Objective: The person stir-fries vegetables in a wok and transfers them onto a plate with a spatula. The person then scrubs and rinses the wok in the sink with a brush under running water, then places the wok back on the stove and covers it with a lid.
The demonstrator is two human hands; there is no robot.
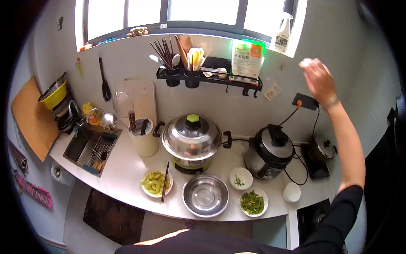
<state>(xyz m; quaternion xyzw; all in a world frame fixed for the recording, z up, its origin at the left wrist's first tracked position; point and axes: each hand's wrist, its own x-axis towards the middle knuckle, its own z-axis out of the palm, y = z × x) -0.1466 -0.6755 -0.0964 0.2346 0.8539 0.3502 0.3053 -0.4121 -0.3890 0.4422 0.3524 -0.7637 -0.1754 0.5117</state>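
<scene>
My right hand [319, 82] is raised at the upper right in front of the white wall, above a black power socket [305, 101] with an orange plug [299, 103] in it. Its fingers point up and to the left, loosely bent, and nothing shows in them. Below stands an electric pressure cooker [270, 152] with its lid on. Farther right is a small lidded pot [322, 148]. My left hand is out of view; only a strip of skin shows at the bottom edge, beside my dark top.
On the counter are a large lidded steamer [192, 139], a steel bowl [206, 196], a plate of pale green vegetables [155, 183] with chopsticks [165, 182], a bowl of chopped greens [253, 203], a small bowl [241, 178] and a white cup [292, 192]. A sink [91, 148] lies left.
</scene>
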